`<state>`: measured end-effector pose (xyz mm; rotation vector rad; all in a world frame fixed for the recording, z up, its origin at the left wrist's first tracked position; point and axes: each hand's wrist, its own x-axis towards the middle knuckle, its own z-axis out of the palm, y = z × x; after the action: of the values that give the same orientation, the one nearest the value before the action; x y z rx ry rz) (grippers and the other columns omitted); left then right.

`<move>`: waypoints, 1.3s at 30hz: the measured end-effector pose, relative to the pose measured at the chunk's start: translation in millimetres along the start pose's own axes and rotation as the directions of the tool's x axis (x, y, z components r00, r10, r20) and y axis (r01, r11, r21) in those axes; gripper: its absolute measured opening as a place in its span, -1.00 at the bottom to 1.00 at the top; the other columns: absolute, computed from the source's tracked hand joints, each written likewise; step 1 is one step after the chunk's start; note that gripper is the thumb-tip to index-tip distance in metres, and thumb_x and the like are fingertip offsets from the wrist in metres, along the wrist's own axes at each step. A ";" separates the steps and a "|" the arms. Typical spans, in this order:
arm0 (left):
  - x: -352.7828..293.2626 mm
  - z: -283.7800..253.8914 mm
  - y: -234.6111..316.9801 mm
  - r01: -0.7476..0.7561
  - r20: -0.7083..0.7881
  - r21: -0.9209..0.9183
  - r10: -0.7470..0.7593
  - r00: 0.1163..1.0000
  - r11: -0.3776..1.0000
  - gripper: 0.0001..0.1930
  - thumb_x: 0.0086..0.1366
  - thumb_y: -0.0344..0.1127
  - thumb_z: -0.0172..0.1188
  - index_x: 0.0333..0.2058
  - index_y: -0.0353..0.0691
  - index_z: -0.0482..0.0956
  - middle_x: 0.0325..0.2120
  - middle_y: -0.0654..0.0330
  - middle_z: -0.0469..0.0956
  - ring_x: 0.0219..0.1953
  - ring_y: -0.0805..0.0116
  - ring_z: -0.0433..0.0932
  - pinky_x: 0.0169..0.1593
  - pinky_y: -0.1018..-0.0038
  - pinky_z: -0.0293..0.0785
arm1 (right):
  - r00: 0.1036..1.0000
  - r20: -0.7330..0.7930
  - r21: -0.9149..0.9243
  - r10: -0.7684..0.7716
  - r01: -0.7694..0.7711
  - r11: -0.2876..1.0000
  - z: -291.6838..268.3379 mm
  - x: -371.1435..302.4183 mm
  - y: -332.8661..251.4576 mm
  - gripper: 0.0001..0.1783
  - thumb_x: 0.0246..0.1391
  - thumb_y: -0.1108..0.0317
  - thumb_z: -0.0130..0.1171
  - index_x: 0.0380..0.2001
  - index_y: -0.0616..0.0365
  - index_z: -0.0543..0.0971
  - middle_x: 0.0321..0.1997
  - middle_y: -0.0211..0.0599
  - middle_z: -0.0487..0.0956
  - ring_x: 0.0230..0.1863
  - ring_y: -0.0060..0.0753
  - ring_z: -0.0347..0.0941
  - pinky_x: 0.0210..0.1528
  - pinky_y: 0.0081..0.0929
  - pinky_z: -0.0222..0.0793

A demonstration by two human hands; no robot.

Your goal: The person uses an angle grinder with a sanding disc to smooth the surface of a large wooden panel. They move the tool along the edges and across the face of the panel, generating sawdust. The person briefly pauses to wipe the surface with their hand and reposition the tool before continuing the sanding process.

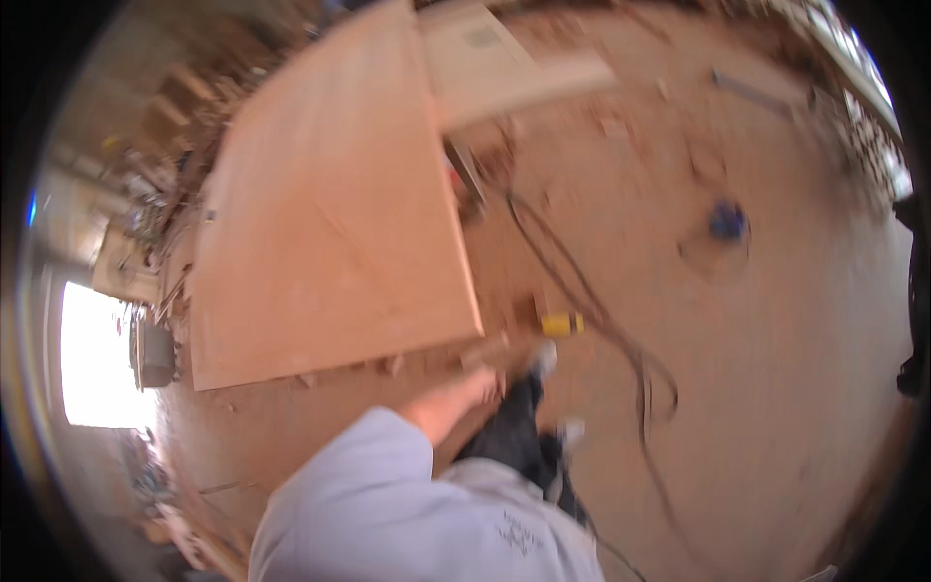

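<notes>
My left hand [482, 382], smeared by motion, hangs in front of my dark trousers, close to the near right corner of a large wooden sheet [330, 213]. Its fingers cannot be made out, nor whether anything is in them. The sheet is flat, pale reddish-brown and raised above the floor. My right hand is out of view. On the floor just ahead of my feet lies a yellow block-like object [561, 323] with a dark mark.
Dark cables [582, 281] snake over the dusty floor to my right. Farther right sits a small blue object [727, 221]. Pale boards [514, 82] lie beyond the sheet. Wood scraps [194, 92] are heaped at the far left, near a bright opening [97, 354].
</notes>
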<state>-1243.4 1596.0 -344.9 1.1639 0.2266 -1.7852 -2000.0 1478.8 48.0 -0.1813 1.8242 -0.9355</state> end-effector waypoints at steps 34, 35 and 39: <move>415.5 76.8 17.6 0.449 -0.282 0.863 0.518 0.808 -0.231 -0.74 0.33 -0.10 0.42 -0.22 -0.17 0.84 -0.22 -0.05 0.78 -0.11 -0.05 0.76 0.01 0.13 0.65 | 0.898 -0.106 0.258 0.427 -0.390 0.884 143.3 54.4 339.9 -0.54 0.24 0.28 0.35 0.13 0.02 0.42 -0.11 -0.25 0.62 -0.18 -0.20 0.62 -0.12 0.02 0.65; 427.8 73.1 13.1 0.442 -0.272 0.863 0.511 0.815 -0.245 -0.75 0.33 -0.11 0.42 -0.22 -0.17 0.84 -0.22 -0.05 0.78 -0.11 -0.05 0.76 0.00 0.13 0.65 | 0.904 -0.111 0.215 0.413 -0.384 0.898 147.9 53.4 336.9 -0.52 0.24 0.25 0.36 0.16 -0.02 0.44 -0.13 -0.28 0.63 -0.19 -0.22 0.63 -0.12 -0.03 0.64; 463.4 31.5 10.9 0.478 -0.299 0.855 0.560 0.773 -0.202 -0.75 0.30 -0.13 0.46 -0.27 -0.21 0.83 -0.27 -0.07 0.77 -0.16 -0.06 0.76 -0.03 0.13 0.64 | 0.867 -0.084 0.003 0.491 -0.492 0.871 155.1 77.9 312.9 -0.48 0.22 0.20 0.37 0.14 0.18 0.46 -0.10 -0.22 0.60 -0.13 -0.20 0.58 0.04 -0.24 0.61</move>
<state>-1294.3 1288.2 -689.1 2.9707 -1.2727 -0.9700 -1815.1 1573.3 -243.5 0.3090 1.8287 -0.5675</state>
